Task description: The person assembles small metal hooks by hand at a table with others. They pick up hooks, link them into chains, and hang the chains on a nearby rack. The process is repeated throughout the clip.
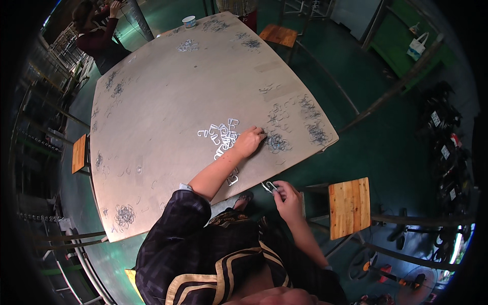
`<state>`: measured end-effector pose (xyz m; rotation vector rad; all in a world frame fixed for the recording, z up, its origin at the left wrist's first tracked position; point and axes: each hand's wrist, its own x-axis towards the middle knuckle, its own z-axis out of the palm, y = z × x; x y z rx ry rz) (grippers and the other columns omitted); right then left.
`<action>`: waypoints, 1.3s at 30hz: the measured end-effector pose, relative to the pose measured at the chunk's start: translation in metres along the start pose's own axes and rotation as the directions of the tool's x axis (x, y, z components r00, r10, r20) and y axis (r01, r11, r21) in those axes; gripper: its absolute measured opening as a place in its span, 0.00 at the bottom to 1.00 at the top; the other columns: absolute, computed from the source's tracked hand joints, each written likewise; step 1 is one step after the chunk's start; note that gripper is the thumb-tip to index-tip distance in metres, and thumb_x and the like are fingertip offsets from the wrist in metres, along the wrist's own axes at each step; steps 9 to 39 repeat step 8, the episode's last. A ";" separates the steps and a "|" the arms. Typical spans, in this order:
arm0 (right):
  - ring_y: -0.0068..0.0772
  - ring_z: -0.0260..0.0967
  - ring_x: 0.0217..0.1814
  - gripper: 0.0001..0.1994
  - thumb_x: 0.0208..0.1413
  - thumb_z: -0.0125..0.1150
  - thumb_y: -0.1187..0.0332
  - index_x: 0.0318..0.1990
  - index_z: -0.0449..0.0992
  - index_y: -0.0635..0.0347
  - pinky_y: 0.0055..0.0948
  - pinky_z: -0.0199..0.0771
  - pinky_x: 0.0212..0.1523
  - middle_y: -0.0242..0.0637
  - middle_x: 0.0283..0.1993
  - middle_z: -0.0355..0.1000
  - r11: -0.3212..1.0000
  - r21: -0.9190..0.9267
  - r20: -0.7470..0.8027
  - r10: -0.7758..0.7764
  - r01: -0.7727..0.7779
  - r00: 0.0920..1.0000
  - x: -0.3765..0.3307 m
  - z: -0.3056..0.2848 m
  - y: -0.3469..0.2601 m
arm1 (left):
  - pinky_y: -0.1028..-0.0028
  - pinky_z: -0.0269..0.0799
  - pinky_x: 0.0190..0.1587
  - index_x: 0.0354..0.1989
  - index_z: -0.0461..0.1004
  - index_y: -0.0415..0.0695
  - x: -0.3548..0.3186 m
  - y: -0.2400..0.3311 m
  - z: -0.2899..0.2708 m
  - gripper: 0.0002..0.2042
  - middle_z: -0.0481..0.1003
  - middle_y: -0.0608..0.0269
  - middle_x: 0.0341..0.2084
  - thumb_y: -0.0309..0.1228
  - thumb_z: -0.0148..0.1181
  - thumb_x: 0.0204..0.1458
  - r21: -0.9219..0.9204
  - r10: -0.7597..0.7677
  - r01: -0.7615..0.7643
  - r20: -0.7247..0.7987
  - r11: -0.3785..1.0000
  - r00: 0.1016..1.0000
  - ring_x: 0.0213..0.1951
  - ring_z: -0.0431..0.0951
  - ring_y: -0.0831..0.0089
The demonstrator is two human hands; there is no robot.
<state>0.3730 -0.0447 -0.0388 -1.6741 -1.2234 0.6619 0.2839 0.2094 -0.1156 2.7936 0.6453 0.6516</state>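
Note:
Across the table (168, 107) reaches my left hand (249, 142), its fingers bent together at the edge of a pile of thin, curved wire pieces (277, 143). Whether one of these sits between the fingertips is too small to make out. Beside that hand and partly behind my left forearm lies a heap of shiny silver metal hooks (222, 138). Just off the table's near edge, my right hand (289, 202) grips a silver metal hook (269, 186) between thumb and fingers. Another hook (232, 180) lies near that edge, by my forearm.
More wire clusters (124, 216) lie around the table's margins, with another hook heap (187, 46) toward the far side. A small tub (189, 21) stands at the far edge. Wooden stools (349, 208) flank the table. Another person (99, 38) is at the far left.

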 end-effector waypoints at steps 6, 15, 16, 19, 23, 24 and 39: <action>0.33 0.74 0.32 0.14 0.50 0.59 0.79 0.46 0.73 0.60 0.29 0.77 0.32 0.41 0.37 0.73 0.996 0.066 -0.009 0.064 -0.063 0.998 -0.006 -0.005 0.001 | 0.68 0.70 0.46 0.35 0.78 0.44 0.014 -0.009 -0.011 0.09 0.72 0.58 0.33 0.29 0.56 0.45 0.043 0.059 -0.068 0.187 0.997 0.981 0.42 0.72 0.59; 0.33 0.75 0.32 0.14 0.51 0.58 0.79 0.46 0.73 0.59 0.29 0.78 0.33 0.40 0.37 0.74 0.991 0.112 -0.004 0.075 -0.074 0.997 -0.005 -0.005 0.002 | 0.67 0.70 0.48 0.35 0.79 0.46 0.010 -0.018 -0.004 0.09 0.72 0.59 0.36 0.29 0.61 0.44 -0.062 -0.060 0.075 0.204 0.995 0.977 0.43 0.71 0.60; 0.33 0.75 0.32 0.14 0.51 0.58 0.79 0.46 0.73 0.59 0.29 0.78 0.33 0.40 0.37 0.74 0.991 0.112 -0.004 0.075 -0.074 0.997 -0.005 -0.005 0.002 | 0.67 0.70 0.48 0.35 0.79 0.46 0.010 -0.018 -0.004 0.09 0.72 0.59 0.36 0.29 0.61 0.44 -0.062 -0.060 0.075 0.204 0.995 0.977 0.43 0.71 0.60; 0.33 0.75 0.32 0.14 0.51 0.58 0.79 0.46 0.73 0.59 0.29 0.78 0.33 0.40 0.37 0.74 0.991 0.112 -0.004 0.075 -0.074 0.997 -0.005 -0.005 0.002 | 0.67 0.70 0.48 0.35 0.79 0.46 0.010 -0.018 -0.004 0.09 0.72 0.59 0.36 0.29 0.61 0.44 -0.062 -0.060 0.075 0.204 0.995 0.977 0.43 0.71 0.60; 0.33 0.75 0.32 0.14 0.51 0.58 0.79 0.46 0.73 0.59 0.29 0.78 0.33 0.40 0.37 0.74 0.991 0.112 -0.004 0.075 -0.074 0.997 -0.005 -0.005 0.002 | 0.67 0.70 0.48 0.35 0.79 0.46 0.010 -0.018 -0.004 0.09 0.72 0.59 0.36 0.29 0.61 0.44 -0.062 -0.060 0.075 0.204 0.995 0.977 0.43 0.71 0.60; 0.33 0.75 0.32 0.14 0.51 0.58 0.79 0.46 0.73 0.59 0.29 0.78 0.33 0.40 0.37 0.74 0.991 0.112 -0.004 0.075 -0.074 0.997 -0.005 -0.005 0.002 | 0.67 0.70 0.48 0.35 0.79 0.46 0.010 -0.018 -0.004 0.09 0.72 0.59 0.36 0.29 0.61 0.44 -0.062 -0.060 0.075 0.204 0.995 0.977 0.43 0.71 0.60; 0.33 0.75 0.32 0.14 0.51 0.58 0.79 0.46 0.73 0.59 0.29 0.78 0.33 0.40 0.37 0.74 0.991 0.112 -0.004 0.075 -0.074 0.997 -0.005 -0.005 0.002 | 0.67 0.70 0.48 0.35 0.79 0.46 0.010 -0.018 -0.004 0.09 0.72 0.59 0.36 0.29 0.61 0.44 -0.062 -0.060 0.075 0.204 0.995 0.977 0.43 0.71 0.60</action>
